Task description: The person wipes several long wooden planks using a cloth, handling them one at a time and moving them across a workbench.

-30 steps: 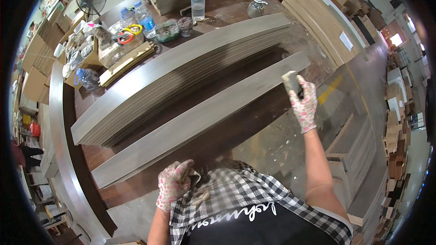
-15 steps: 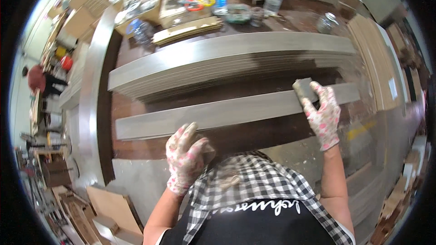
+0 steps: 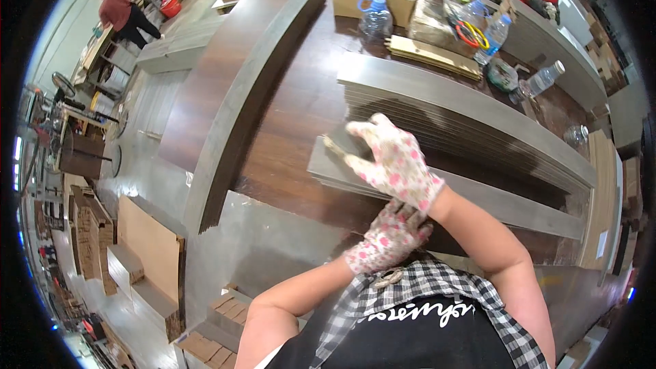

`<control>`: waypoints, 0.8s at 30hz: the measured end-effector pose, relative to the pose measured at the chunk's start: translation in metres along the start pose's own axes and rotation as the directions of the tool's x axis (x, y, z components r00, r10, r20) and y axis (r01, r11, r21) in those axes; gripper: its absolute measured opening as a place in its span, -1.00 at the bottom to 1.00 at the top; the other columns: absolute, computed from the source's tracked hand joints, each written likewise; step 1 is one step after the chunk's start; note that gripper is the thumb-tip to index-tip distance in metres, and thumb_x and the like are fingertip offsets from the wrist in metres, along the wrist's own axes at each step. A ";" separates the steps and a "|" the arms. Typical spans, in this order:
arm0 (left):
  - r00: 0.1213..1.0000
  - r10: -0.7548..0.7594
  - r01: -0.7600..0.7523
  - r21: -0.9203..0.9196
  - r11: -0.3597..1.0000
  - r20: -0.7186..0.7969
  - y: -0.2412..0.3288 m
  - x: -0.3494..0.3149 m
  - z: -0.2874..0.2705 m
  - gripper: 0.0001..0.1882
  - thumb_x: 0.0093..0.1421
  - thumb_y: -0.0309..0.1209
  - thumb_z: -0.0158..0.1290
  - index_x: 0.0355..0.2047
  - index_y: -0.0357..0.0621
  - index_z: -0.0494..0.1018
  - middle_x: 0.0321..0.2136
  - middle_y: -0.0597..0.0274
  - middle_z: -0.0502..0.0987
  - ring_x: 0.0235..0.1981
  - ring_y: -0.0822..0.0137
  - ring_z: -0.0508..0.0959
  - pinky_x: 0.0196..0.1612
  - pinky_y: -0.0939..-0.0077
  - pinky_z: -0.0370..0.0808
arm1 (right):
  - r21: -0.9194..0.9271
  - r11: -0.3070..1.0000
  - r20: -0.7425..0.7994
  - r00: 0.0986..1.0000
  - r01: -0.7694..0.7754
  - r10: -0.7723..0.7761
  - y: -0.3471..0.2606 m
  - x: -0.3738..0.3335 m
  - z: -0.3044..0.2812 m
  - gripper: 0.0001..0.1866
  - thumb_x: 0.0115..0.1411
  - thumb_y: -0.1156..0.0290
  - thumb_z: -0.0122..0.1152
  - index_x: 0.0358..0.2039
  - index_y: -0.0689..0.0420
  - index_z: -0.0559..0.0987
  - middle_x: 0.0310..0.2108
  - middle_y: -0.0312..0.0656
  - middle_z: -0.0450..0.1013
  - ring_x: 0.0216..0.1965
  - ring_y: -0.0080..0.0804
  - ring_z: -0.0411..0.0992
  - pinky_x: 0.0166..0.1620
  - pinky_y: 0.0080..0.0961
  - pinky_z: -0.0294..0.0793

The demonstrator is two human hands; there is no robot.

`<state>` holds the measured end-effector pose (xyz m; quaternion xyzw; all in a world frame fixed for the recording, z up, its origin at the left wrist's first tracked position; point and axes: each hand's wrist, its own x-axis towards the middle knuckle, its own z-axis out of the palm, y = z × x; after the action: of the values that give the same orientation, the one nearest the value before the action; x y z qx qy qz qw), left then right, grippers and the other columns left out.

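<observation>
While you are leaning over the dark brown table (image 3: 287,116), its long grey edging strip (image 3: 239,109) is curving away along the left side toward the far end. Two stacks of grey boards are lying across the tabletop in front of you: the tall far stack (image 3: 465,116) is running to the right, and the lower near stack (image 3: 492,201) is sitting just in front of it, closer to your body. Your right hand (image 3: 393,160), in a white glove with pink flowers, is pressing down on the left end of the near stack, its grip clenched on a small grey sanding block (image 3: 345,143) that is resting flat on the top board. Your left hand (image 3: 386,239), gloved the same way, is hanging just below your right wrist, near the table's front edge; its fingers are curling loosely and holding nothing that shows. Farther off, a cardboard box (image 3: 372,0) is standing at the far end, with a clear plastic bottle (image 3: 376,20) in front of it and another bottle (image 3: 543,80) lying to the right.
</observation>
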<state>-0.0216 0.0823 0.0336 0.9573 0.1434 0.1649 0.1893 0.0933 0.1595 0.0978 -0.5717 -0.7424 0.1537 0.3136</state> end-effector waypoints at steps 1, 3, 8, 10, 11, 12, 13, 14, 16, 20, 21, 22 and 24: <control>0.997 0.052 -0.051 0.027 0.998 -0.053 -0.003 0.003 -0.005 -0.71 0.17 -0.32 0.03 -0.13 -0.05 0.60 -0.03 0.09 0.56 0.10 0.04 0.49 0.24 0.02 0.32 | 0.091 0.995 0.024 0.999 -0.032 0.030 -0.003 0.018 0.007 -0.60 0.07 0.31 0.36 -0.08 0.15 0.56 -0.29 0.01 0.42 -0.27 -0.02 0.50 -0.19 -0.21 0.53; 0.994 0.036 -0.034 0.015 0.999 -0.105 -0.005 0.001 0.003 -0.74 0.18 -0.33 0.04 -0.15 -0.06 0.58 0.06 0.06 0.54 0.17 0.02 0.45 0.31 -0.02 0.26 | 0.031 0.999 0.007 1.000 0.018 -0.018 -0.007 0.038 0.016 -0.61 0.07 0.31 0.36 -0.08 0.15 0.57 -0.30 0.01 0.42 -0.29 -0.02 0.50 -0.18 -0.23 0.52; 0.971 0.061 -0.076 -0.057 0.996 -0.229 -0.012 -0.001 0.018 -0.78 0.20 -0.31 0.05 -0.19 -0.07 0.55 0.15 0.01 0.47 0.24 -0.03 0.41 0.36 -0.10 0.21 | -0.101 0.990 0.058 0.994 0.100 -0.095 0.004 0.037 0.008 -0.62 0.09 0.22 0.36 -0.10 0.10 0.61 -0.30 -0.03 0.45 -0.29 -0.07 0.52 -0.21 -0.23 0.53; 0.966 -0.001 -0.023 -0.091 0.996 -0.257 -0.009 -0.002 0.025 -0.78 0.20 -0.30 0.04 -0.19 -0.07 0.55 0.18 -0.01 0.45 0.25 -0.07 0.38 0.37 -0.12 0.19 | -0.227 0.974 0.003 1.000 0.027 -0.027 0.009 0.027 -0.003 -0.61 0.08 0.17 0.37 -0.14 0.12 0.62 -0.31 -0.05 0.46 -0.36 -0.12 0.53 -0.29 -0.24 0.56; 0.965 -0.010 -0.015 -0.093 0.996 -0.263 -0.007 0.000 0.023 -0.78 0.21 -0.30 0.04 -0.19 -0.07 0.55 0.17 -0.01 0.45 0.25 -0.07 0.38 0.36 -0.11 0.20 | -0.180 0.984 -0.023 1.000 -0.011 0.007 0.008 0.022 -0.006 -0.61 0.08 0.17 0.37 -0.14 0.12 0.62 -0.31 -0.04 0.47 -0.35 -0.12 0.54 -0.29 -0.25 0.56; 0.963 -0.019 -0.007 -0.096 0.995 -0.268 -0.007 0.002 0.021 -0.78 0.21 -0.30 0.04 -0.19 -0.06 0.55 0.16 -0.01 0.46 0.25 -0.07 0.39 0.36 -0.11 0.21 | -0.133 0.990 -0.048 0.998 -0.048 0.042 0.006 0.019 -0.010 -0.61 0.07 0.17 0.37 -0.15 0.13 0.61 -0.31 -0.04 0.47 -0.35 -0.11 0.54 -0.29 -0.26 0.57; 0.984 0.067 -0.076 -0.052 0.996 -0.164 -0.011 0.000 0.017 -0.73 0.22 -0.30 0.03 -0.13 -0.09 0.56 0.12 -0.02 0.48 0.21 -0.05 0.41 0.32 -0.05 0.26 | -0.105 0.994 -0.061 0.998 -0.007 0.001 0.001 0.021 -0.006 -0.61 0.07 0.19 0.37 -0.14 0.13 0.61 -0.30 -0.04 0.46 -0.35 -0.10 0.53 -0.29 -0.25 0.56; 0.993 -0.012 -0.005 -0.143 0.990 -0.120 -0.010 -0.002 0.025 -0.68 0.26 -0.27 0.00 -0.06 -0.16 0.54 0.09 -0.03 0.49 0.19 -0.04 0.42 0.30 -0.01 0.28 | -0.078 0.996 -0.079 0.996 0.031 -0.038 -0.011 0.025 0.002 -0.62 0.07 0.21 0.37 -0.13 0.13 0.60 -0.30 -0.04 0.46 -0.35 -0.09 0.53 -0.29 -0.25 0.56; 0.993 -0.087 0.068 -0.213 0.975 -0.081 -0.007 -0.003 0.038 -0.62 0.32 -0.25 -0.03 -0.01 -0.25 0.51 0.04 -0.04 0.51 0.16 -0.04 0.43 0.28 0.04 0.30 | -0.089 0.995 -0.037 0.998 0.042 -0.045 -0.021 0.031 0.019 -0.60 0.09 0.25 0.35 -0.07 0.11 0.57 -0.29 -0.05 0.43 -0.30 -0.09 0.51 -0.24 -0.20 0.53; 0.995 0.083 -0.087 -0.071 0.994 -0.061 -0.011 -0.005 0.018 -0.70 0.24 -0.30 0.01 -0.11 -0.19 0.55 0.02 -0.02 0.53 0.17 -0.05 0.42 0.26 -0.08 0.30 | -0.159 0.987 -0.008 1.000 -0.026 0.025 -0.012 0.010 0.001 -0.57 0.09 0.25 0.41 -0.05 0.13 0.60 -0.29 -0.07 0.48 -0.33 -0.13 0.52 -0.25 -0.28 0.55; 0.987 0.122 -0.130 -0.072 0.989 -0.103 -0.015 -0.005 0.008 -0.72 0.20 -0.33 0.04 -0.14 -0.17 0.57 0.05 -0.03 0.52 0.19 -0.06 0.41 0.28 -0.14 0.28 | -0.179 0.982 -0.003 0.998 -0.068 0.068 -0.001 -0.005 -0.016 -0.57 0.08 0.25 0.42 -0.06 0.14 0.61 -0.31 -0.08 0.48 -0.34 -0.14 0.53 -0.26 -0.28 0.55; 0.984 0.097 -0.113 -0.107 0.988 -0.149 -0.016 -0.003 0.005 -0.74 0.19 -0.35 0.04 -0.17 -0.19 0.57 0.12 -0.06 0.48 0.24 -0.07 0.37 0.32 -0.14 0.23 | -0.191 0.978 0.010 0.996 -0.088 0.092 0.004 -0.017 -0.030 -0.57 0.07 0.25 0.43 -0.07 0.15 0.61 -0.32 -0.08 0.49 -0.34 -0.16 0.53 -0.27 -0.29 0.55; 0.964 0.114 -0.123 -0.026 0.992 -0.239 -0.013 0.002 -0.007 -0.73 0.08 -0.35 0.08 -0.19 -0.07 0.58 0.06 0.03 0.51 0.15 -0.05 0.45 0.27 -0.09 0.31 | -0.246 0.934 -0.117 0.965 -0.258 0.235 0.009 -0.036 -0.051 -0.67 0.08 0.19 0.41 -0.23 0.15 0.66 -0.41 -0.09 0.46 -0.43 -0.17 0.52 -0.37 -0.32 0.54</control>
<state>-0.0256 0.0966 0.0352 0.9336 0.1040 0.2919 0.1802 0.1387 0.1212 0.1206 -0.7024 -0.6644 0.0689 0.2458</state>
